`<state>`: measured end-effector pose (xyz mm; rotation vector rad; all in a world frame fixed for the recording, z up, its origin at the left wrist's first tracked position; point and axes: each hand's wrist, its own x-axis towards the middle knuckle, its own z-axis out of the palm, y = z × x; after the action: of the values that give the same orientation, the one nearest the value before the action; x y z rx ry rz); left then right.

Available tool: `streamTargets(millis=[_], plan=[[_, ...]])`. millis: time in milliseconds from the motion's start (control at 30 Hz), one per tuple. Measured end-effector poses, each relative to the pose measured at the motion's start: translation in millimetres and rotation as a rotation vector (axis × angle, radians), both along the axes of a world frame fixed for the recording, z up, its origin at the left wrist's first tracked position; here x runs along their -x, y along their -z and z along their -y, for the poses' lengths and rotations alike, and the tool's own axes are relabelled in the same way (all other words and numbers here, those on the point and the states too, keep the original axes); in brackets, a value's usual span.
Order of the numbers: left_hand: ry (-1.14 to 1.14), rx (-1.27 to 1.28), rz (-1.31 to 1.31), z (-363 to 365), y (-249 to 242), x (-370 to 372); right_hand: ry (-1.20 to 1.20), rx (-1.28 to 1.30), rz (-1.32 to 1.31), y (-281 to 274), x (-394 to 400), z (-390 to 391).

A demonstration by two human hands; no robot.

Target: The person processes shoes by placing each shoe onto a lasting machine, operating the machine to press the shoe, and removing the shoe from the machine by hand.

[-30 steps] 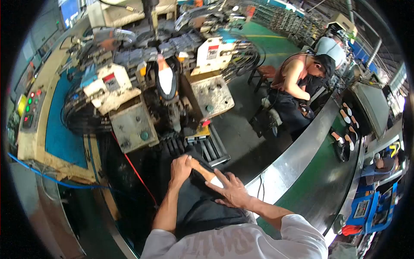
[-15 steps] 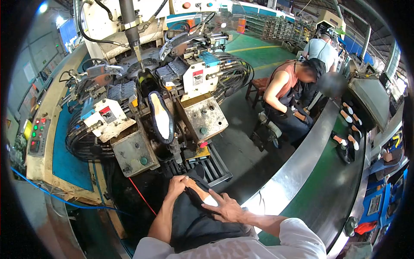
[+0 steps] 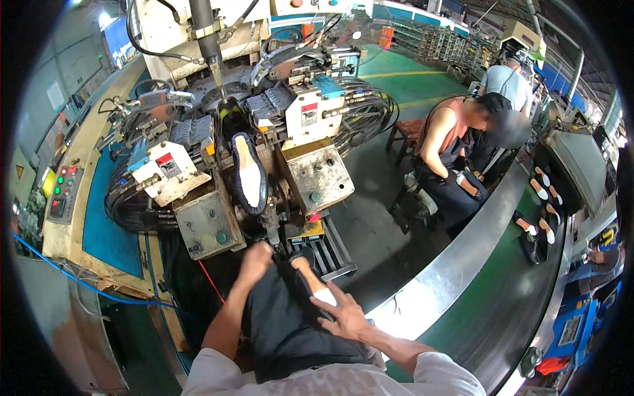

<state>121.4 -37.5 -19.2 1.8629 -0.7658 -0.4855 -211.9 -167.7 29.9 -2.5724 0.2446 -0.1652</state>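
Observation:
A dark shoe upper with a tan and white sole piece rests on my lap, its sole side facing up. My right hand grips its white end, thumb and fingers on either side. Just left of the shoe, apart from it, my left hand is curled closed; whatever may be inside it is hidden, and it is somewhat blurred. Ahead of me a second dark shoe, its tan and white underside up, sits in the middle of the machine.
A conveyor belt with a metal edge runs along my right, carrying several shoes. Beyond it, a seated co-worker handles a shoe. A button panel stands at the left. A blue hose crosses the lower left.
My left hand has let go of the shoe on my lap and moved up and left. My right hand stays on the white end. The view has shifted slightly.

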Motion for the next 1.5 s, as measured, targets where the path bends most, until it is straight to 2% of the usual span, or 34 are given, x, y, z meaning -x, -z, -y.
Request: streamTargets(millis=[33, 67, 100, 167, 200, 233, 267, 300, 433, 500, 600, 667, 700, 767, 833, 900, 1000, 1033, 1100, 1133, 1233, 1367, 1433, 1467, 1500], plan=[[-0.155, 0.037, 0.183, -4.0, 19.4, -42.6, 0.11, -0.028, 0.079, -0.5, 1.7, -1.3], [-0.23, 0.199, 0.29, -8.1, 28.1, -87.8, 0.15, -0.035, 0.084, -13.8, -0.7, 5.3], [-0.417, 0.181, 0.137, 1.8, 6.1, -108.2, 0.19, -0.024, 0.108, -19.6, -5.1, 13.6], [-0.422, 0.305, 0.029, 34.6, -29.7, -147.9, 0.246, 0.073, 0.139, -39.7, -19.4, 30.9], [-0.317, 0.314, -0.159, 51.2, -82.8, -135.4, 0.255, 0.076, 0.139, -53.6, -30.5, 39.5], [-0.201, 0.425, -0.476, 67.7, -110.7, -130.8, 0.271, 0.079, 0.141, -67.2, -42.0, 46.5], [-0.101, 0.52, -0.884, 83.3, -110.2, -149.8, 0.285, 0.087, 0.138, -76.0, -55.9, 53.5], [-0.102, 0.516, -0.999, 96.2, -110.8, -163.9, 0.287, 0.1, 0.15, -88.9, -71.1, 57.5], [-0.129, 0.576, -0.88, 107.0, -110.2, -174.1, 0.212, 0.183, 0.24, -128.4, -148.0, 67.5], [0.002, 0.592, -0.988, 75.5, -111.7, -176.3, 0.144, 0.223, 0.29, -137.5, -194.9, 73.5], [-0.032, 0.731, -0.806, 13.5, -137.6, -123.4, 0.1, 0.275, 0.289, -145.1, -268.1, 74.1], [0.055, 0.805, -0.677, -38.1, -122.3, -98.7, 0.078, 0.274, 0.315, -137.5, -313.4, 74.8], [-0.099, 0.741, -0.652, -62.6, -117.8, -80.8, 0.079, 0.27, 0.315, -133.8, -331.1, 72.1], [-0.196, 0.694, -0.677, -106.8, -109.6, -47.7, 0.097, 0.282, 0.332, -108.9, -360.5, 68.9], [-0.354, 0.643, -0.687, -140.2, -96.6, -17.6, 0.114, 0.298, 0.352, -94.8, -372.0, 58.5], [-0.449, 0.583, -0.666, -167.4, -86.8, 11.3, 0.115, 0.408, 0.223, -87.2, -372.1, 45.1], [-0.585, 0.561, -0.749, -187.8, -70.2, 40.9, 0.17, 0.335, 0.273, -85.0, -374.3, 38.3], [-0.582, 0.563, -0.752, -191.0, -66.5, 48.9, 0.174, 0.325, 0.278, -86.5, -374.6, 37.7], [-0.555, 0.624, -0.827, -191.7, -63.3, 59.8, 0.108, 0.468, 0.489, -78.9, -376.2, 40.8], [-0.553, 0.632, -0.824, -189.9, -63.3, 65.9, 0.04, 0.461, 0.542, -77.0, -373.8, 44.0], [-0.639, 0.565, -0.783, -177.2, -75.2, 84.2, -0.044, 0.489, 0.6, -66.8, -374.5, 48.9], [-0.451, 0.706, -0.776, -171.0, -52.8, 81.9, -0.03, 0.471, 0.671, -59.3, -382.3, 54.0], [-0.416, 0.567, -0.677, -167.2, -57.9, 74.8, -0.016, 0.448, 0.639, -69.9, -396.5, 57.8], [-0.44, 0.552, -0.741, -166.3, -57.6, 75.6, -0.015, 0.503, 0.699, -75.0, -411.6, 56.1], [-0.445, 0.537, -0.806, -164.5, -58.6, 71.6, -0.006, 0.469, 0.652, -77.1, -427.7, 60.1]])
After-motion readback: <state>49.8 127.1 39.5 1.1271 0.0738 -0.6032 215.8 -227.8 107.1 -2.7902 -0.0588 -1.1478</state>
